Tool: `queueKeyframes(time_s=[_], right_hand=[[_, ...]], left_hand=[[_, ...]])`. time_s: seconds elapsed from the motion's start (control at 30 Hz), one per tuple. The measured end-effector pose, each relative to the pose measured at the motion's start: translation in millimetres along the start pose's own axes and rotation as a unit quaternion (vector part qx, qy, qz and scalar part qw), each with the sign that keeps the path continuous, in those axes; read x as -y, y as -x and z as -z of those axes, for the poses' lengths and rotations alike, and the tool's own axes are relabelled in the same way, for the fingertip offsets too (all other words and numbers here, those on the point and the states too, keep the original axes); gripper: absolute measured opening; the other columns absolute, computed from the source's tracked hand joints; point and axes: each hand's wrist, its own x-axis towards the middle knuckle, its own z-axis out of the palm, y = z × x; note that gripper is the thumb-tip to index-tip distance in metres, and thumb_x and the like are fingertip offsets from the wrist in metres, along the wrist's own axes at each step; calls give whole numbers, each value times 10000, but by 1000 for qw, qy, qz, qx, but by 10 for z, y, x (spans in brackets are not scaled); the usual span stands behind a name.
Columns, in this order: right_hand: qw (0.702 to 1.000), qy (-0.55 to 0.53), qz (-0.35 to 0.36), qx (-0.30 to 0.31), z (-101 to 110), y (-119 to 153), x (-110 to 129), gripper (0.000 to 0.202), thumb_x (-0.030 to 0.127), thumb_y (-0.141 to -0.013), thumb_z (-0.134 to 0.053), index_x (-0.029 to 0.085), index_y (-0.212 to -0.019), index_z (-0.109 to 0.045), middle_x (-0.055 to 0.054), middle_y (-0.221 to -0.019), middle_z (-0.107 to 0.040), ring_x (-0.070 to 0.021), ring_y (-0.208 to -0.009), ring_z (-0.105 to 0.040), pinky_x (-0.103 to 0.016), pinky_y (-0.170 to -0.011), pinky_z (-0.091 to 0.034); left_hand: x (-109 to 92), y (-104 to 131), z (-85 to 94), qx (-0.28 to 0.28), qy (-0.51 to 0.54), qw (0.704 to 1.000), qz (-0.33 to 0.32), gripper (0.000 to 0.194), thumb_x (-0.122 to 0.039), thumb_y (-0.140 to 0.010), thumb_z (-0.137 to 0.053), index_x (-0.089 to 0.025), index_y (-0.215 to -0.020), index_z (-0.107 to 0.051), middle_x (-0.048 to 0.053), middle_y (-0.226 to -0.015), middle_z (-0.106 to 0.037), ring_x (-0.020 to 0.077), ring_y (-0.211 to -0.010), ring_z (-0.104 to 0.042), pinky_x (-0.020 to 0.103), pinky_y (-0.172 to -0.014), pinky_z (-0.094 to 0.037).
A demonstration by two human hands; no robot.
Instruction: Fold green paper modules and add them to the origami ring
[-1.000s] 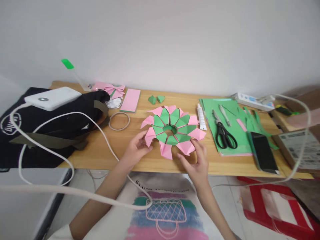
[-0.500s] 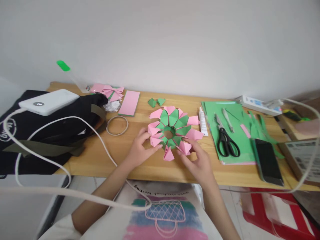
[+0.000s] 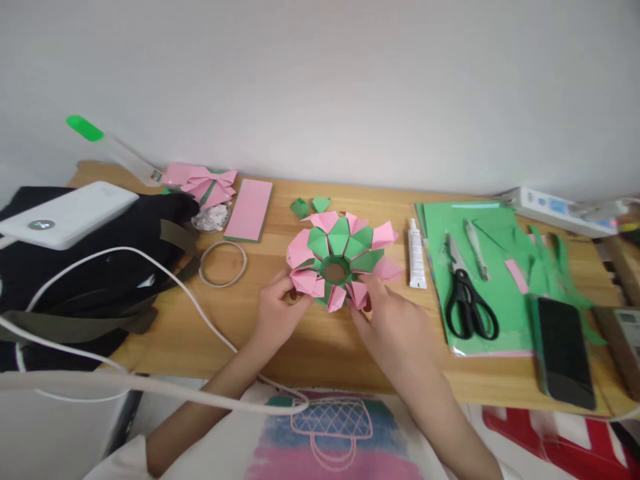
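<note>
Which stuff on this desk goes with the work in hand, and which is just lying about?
Likely belongs:
- pink-and-green paper ring, held between left hand and right hand
- small green folded pieces
- pink paper stack
- scissors
- green sheets
- white tube

Probably just lying about:
- black bag
- white device on it
- phone
- power strip

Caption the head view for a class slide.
Left hand and right hand hold a pink-and-green paper ring at a wooden table.
</note>
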Motion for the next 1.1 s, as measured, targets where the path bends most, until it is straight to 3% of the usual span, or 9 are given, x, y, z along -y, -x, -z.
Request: queueKeyframes(time_s=[0.1, 0.2, 0.37, 0.43, 0.53, 0.7, 0.8, 0.93, 1.1], right_hand=[[995, -66, -1, -71, -54, 63, -51, 229, 281, -845, -596, 218, -1065, -597, 13, -607, -661, -170, -431, -575, -277, -415, -346], [976, -174, -4, -134, -166, 225, -130, 374, 321, -885, -598, 242, -1242, -520, -32, -848, -704, -155, -551, -613, -295, -519, -500], [933, -282, -16, -223, -479, 525, -317, 789, 242, -766, -732, 234, -1436, -315, -84, -1031, -629, -223, -904, -650, -377, -733, -567], [937, -273, -68, -205, -583, 540, -402, 640, 233, -802, -661, 214, -1384, -395, -114, -1107, -600, -253, -1021, -621, -446, -831, -543], [942, -289, -112, -126, -638, 396, -507, 367, 256, -867, -554, 194, -1228, -548, -141, -1176, -585, -284, -1105, -599, -511, -899, -513], [919, -384, -15, -92, -475, 53, -537, 544, 268, -865, -596, 226, -1383, -433, -153, -1397, -504, -287, -1320, -484, -498, -1027, -468], [909, -405, 20, -99, -420, -51, -469, 553, 314, -840, -653, 212, -1349, -460, -157, -1366, -537, -271, -1294, -515, -495, -1068, -436], [873, -481, -11, -81, -482, -189, -371, 658, 477, -808, -668, 200, -1355, -429, -163, -1293, -593, -242, -1160, -614, -438, -957, -531], [834, -551, 4, 27, -476, -437, -409, 795, 598, -731, -688, 243, -1387, -413, -142, -1331, -590, -263, -1151, -635, -404, -835, -594]], left_hand=[[-22, 20, -26, -12, -10, 1000, 8, 111, -219, -741, -623, -188, -635, -619, 1, -679, -590, 157, -687, -559, 264, -626, -430], [-31, 27, -40, -21, -11, 1000, 8, 97, -224, -745, -605, -197, -653, -621, 5, -692, -600, 167, -723, -581, 266, -648, -446], [-23, 29, -67, -28, -6, 1000, 6, 93, -233, -747, -608, -198, -663, -624, 8, -701, -611, 167, -728, -593, 265, -651, -459], [-24, 20, -70, -26, -3, 1000, 7, 101, -237, -752, -608, -194, -663, -628, 15, -718, -626, 172, -738, -599, 271, -659, -466], [-39, -4, -30, -15, 5, 1000, 5, 114, -259, -766, -623, -186, -682, -648, 30, -750, -655, 180, -751, -614, 276, -658, -478], [-86, -56, 174, 84, 31, 996, 14, 134, -311, -762, -655, -201, -796, -723, 38, -776, -703, 202, -745, -634, 281, -631, -487], [-88, -90, 270, 130, 41, 990, 40, 168, -352, -757, -667, -200, -779, -734, 33, -733, -711, 190, -644, -602, 280, -566, -461], [-48, -119, 267, 96, 13, 995, 19, 186, -360, -763, -671, -186, -732, -731, 35, -711, -684, 172, -623, -569, 270, -553, -433], [-22, -121, 236, 52, -47, 996, -47, 127, -304, -763, -684, -217, -791, -771, 83, -953, -632, 235, -913, -616, 360, -800, -517]])
